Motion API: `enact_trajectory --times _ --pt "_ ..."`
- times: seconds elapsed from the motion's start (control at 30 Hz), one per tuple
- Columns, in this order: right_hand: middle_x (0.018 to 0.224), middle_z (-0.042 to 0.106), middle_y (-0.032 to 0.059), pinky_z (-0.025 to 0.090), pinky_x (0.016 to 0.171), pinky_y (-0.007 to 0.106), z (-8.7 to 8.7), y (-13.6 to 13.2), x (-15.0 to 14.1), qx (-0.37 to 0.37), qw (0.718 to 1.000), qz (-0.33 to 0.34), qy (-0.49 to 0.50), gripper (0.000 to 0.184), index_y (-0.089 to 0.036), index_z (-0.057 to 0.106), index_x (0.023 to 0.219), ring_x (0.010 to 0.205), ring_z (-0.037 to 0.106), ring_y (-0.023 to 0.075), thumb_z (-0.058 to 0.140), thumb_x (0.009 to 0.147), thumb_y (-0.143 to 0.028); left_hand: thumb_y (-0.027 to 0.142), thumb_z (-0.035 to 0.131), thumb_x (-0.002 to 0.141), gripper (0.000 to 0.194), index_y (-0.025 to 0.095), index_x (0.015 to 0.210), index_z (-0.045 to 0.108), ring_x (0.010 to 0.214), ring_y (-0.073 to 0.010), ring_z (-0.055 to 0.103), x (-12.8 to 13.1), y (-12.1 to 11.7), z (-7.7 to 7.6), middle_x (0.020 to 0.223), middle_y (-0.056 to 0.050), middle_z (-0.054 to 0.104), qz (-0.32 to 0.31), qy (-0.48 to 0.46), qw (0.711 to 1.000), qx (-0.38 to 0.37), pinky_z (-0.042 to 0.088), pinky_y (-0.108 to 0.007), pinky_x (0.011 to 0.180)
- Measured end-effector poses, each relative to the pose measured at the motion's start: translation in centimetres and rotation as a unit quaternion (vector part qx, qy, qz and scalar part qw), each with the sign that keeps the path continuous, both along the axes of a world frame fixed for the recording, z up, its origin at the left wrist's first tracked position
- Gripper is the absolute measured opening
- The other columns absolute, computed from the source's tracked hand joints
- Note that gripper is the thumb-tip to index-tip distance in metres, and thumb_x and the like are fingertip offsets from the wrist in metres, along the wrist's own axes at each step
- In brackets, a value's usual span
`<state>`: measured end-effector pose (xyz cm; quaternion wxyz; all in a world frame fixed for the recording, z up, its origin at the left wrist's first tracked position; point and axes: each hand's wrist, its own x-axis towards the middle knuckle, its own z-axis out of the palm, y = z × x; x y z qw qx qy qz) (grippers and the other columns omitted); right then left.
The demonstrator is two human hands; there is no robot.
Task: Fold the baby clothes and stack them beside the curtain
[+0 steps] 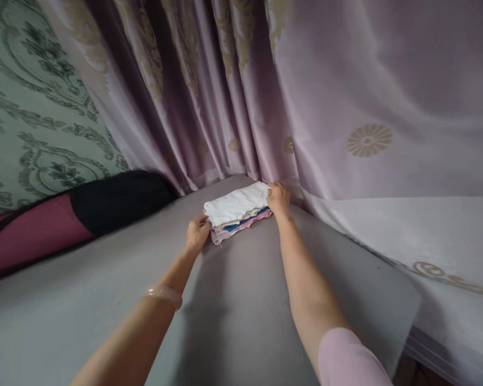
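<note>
A small stack of folded cloths (239,206) lies on the grey padded surface (241,300), close to the foot of the curtain. White cloth is on top, with cream, blue and pink layers showing below along the near side. At the stack's left end, my left hand (197,234) has its fingers closed on the edge. My right hand (279,198) grips the opposite end, thumb and fingers around the corner. Both arms reach forward, and a clear bangle circles the left wrist. The fingertips are partly hidden by the cloth.
Behind the stack hang mauve curtains (241,107) with gold patterns, running down the right side too. A long black and maroon bag-like item (116,201) lies along the left edge against green patterned wallpaper (44,107). The grey surface ends at an edge on the lower right.
</note>
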<state>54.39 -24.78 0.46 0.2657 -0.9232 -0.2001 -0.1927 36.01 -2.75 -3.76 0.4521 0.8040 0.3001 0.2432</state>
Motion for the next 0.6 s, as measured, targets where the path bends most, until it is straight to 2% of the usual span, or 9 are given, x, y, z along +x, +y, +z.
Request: enact_trajectory --times 0.17,0.3,0.37,0.43,0.53,0.6 --pt "0.133 0.059 0.0155 0.033 0.109 0.041 0.8 2.1 -1.9 -0.047 0.995 0.088 0.000 0.037 -0.012 0.063 0.123 0.126 0.049 0.0258 0.038 0.097 -0.021 0.022 0.049 0.078 0.035 0.012 0.104 0.070 0.090 -0.0223 0.067 -2.8 -0.2 -0.4 0.095 -0.011 0.071 -0.051 0.033 0.995 0.079 0.052 -0.036 0.087" --pt "0.142 0.053 0.0125 0.022 0.114 0.051 1.3 5.0 -4.9 -0.083 0.982 0.169 0.000 0.040 -0.018 0.060 0.129 0.136 0.039 0.0264 0.034 0.102 -0.032 0.029 0.050 0.080 0.033 0.014 0.104 0.068 0.097 -0.0216 0.065 -7.4 -0.3 -0.2 0.113 -0.013 0.063 -0.122 0.038 0.981 0.144 0.053 -0.036 0.091" --pt "0.148 0.046 0.0110 0.019 0.115 0.055 1.4 6.3 -6.6 -0.103 0.971 0.216 0.017 0.043 -0.021 0.055 0.134 0.140 0.033 0.0274 0.033 0.102 -0.038 0.036 0.050 0.082 0.038 0.016 0.110 0.067 0.096 -0.0216 0.065 -10.7 0.2 0.0 0.122 -0.014 0.058 -0.152 0.058 0.971 0.177 0.054 -0.036 0.088" --pt "0.153 0.040 0.0106 0.017 0.114 0.060 1.1 7.3 -8.1 -0.126 0.959 0.250 0.034 0.046 -0.023 0.050 0.140 0.144 0.025 0.0294 0.034 0.101 -0.043 0.041 0.048 0.083 0.042 0.018 0.115 0.065 0.100 -0.0234 0.064 -14.6 1.2 0.1 0.130 -0.015 0.054 -0.151 0.086 0.961 0.215 0.055 -0.038 0.087" --pt "0.155 0.036 0.0120 0.011 0.113 0.066 0.1 7.9 -9.4 -0.157 0.951 0.265 0.036 0.049 -0.023 0.047 0.143 0.145 0.022 0.0330 0.033 0.101 -0.045 0.048 0.046 0.085 0.042 0.025 0.114 0.065 0.115 -0.0280 0.059 -21.3 3.2 -0.1 0.130 -0.012 0.057 -0.109 0.120 0.949 0.269 0.050 -0.042 0.098" --pt "0.155 0.036 0.0128 0.010 0.112 0.068 -0.5 8.0 -9.7 -0.167 0.951 0.260 0.024 0.049 -0.022 0.048 0.142 0.144 0.024 0.0346 0.033 0.101 -0.044 0.050 0.044 0.086 0.042 0.029 0.115 0.065 0.118 -0.0275 0.058 -26.1 4.6 -0.4 0.127 -0.010 0.060 -0.082 0.134 0.947 0.281 0.046 -0.042 0.104"
